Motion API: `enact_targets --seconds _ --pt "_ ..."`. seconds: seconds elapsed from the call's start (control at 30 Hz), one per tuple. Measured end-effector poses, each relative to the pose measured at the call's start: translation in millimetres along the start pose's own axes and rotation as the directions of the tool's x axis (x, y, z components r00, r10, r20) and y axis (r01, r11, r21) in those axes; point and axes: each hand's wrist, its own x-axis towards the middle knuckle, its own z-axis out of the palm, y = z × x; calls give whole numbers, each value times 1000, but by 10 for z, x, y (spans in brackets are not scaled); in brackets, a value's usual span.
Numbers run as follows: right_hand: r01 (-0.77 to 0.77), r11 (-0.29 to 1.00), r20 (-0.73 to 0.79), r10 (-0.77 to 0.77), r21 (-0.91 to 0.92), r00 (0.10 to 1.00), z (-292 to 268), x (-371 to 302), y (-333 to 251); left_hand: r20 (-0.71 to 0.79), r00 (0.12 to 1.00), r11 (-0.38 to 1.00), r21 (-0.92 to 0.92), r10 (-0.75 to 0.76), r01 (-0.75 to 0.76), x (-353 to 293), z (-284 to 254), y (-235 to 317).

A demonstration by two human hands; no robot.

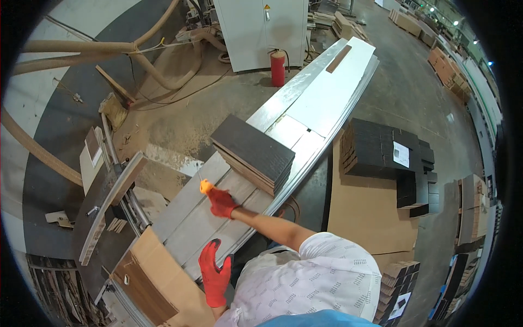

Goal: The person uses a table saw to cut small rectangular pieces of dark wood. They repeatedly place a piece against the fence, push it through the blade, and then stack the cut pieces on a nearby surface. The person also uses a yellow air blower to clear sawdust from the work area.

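My right hand (220, 203), in a red glove, is closed round an orange air blow gun (206, 187). Its thin metal nozzle points away from me, and most of its body is hidden in the fist. Just beyond and to the right, a stack of dark brown panels (253, 150) lies on the slatted metal machine table (190, 201). Nearer my body, my left hand (214, 272) hangs over the table's near edge, red-gloved with dark fingertips. Its thumb stands apart from the fingers, and nothing is in it.
A long white board (332, 98) with a brown strip (339, 59) lies on the table's far part. Dark panel stacks (376, 150) stand right on brown sheeting (370, 212). A cardboard piece (163, 267) is at lower left. Beyond are a fire extinguisher (278, 70), cabinet (261, 32) and hoses (81, 47).
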Motion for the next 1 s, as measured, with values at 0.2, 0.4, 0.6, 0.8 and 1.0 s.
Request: enact_targets --seconds 0.2,0.4,0.6,0.8,1.0 --pt "173 984 -308 -176 -39 935 24 -605 18 78 997 997 -74 24 -19 423 -4 91" --pt "146 954 -552 24 261 834 -217 -1460 269 282 959 867 -469 -35 170 879 202 -470" --pt "-317 834 -764 545 451 345 -582 -2005 1048 497 862 580 -676 -97 455 1617 877 -1358" --pt "-257 891 -639 449 375 624 -1187 -1922 1536 472 838 549 -639 -273 539 2510 1476 -1830" --pt "-288 889 -533 447 357 719 -1199 -1665 1569 551 774 531 -574 -314 624 3030 1699 -1926"
